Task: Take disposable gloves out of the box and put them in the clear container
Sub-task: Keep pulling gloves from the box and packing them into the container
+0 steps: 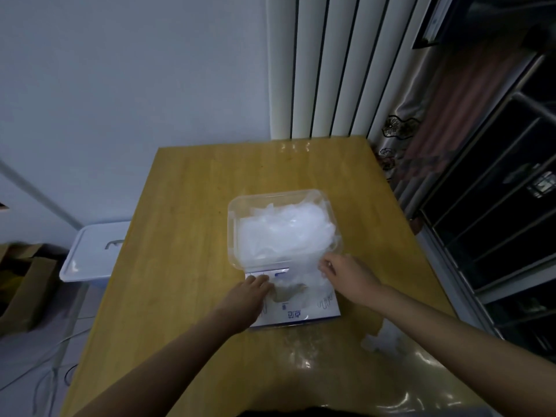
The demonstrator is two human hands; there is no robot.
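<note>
A flat white and blue glove box [301, 314] lies on the wooden table [180, 236], just in front of the clear container [233, 236]. The container holds a heap of thin translucent gloves [285, 230]. My left hand [249, 296] rests on the left part of the box top, fingers lying forward. My right hand [346, 275] is at the box's far right corner, its fingertips pinching a crumpled translucent glove [304, 281] that rises from the box opening. The opening itself is mostly hidden by the plastic.
A white lidded bin [93, 251] stands left of the table, with cardboard boxes [24, 290] beyond it. A loose piece of clear plastic [382, 338] lies near the table's front right. Curtains and a dark cabinet [496, 206] stand on the right.
</note>
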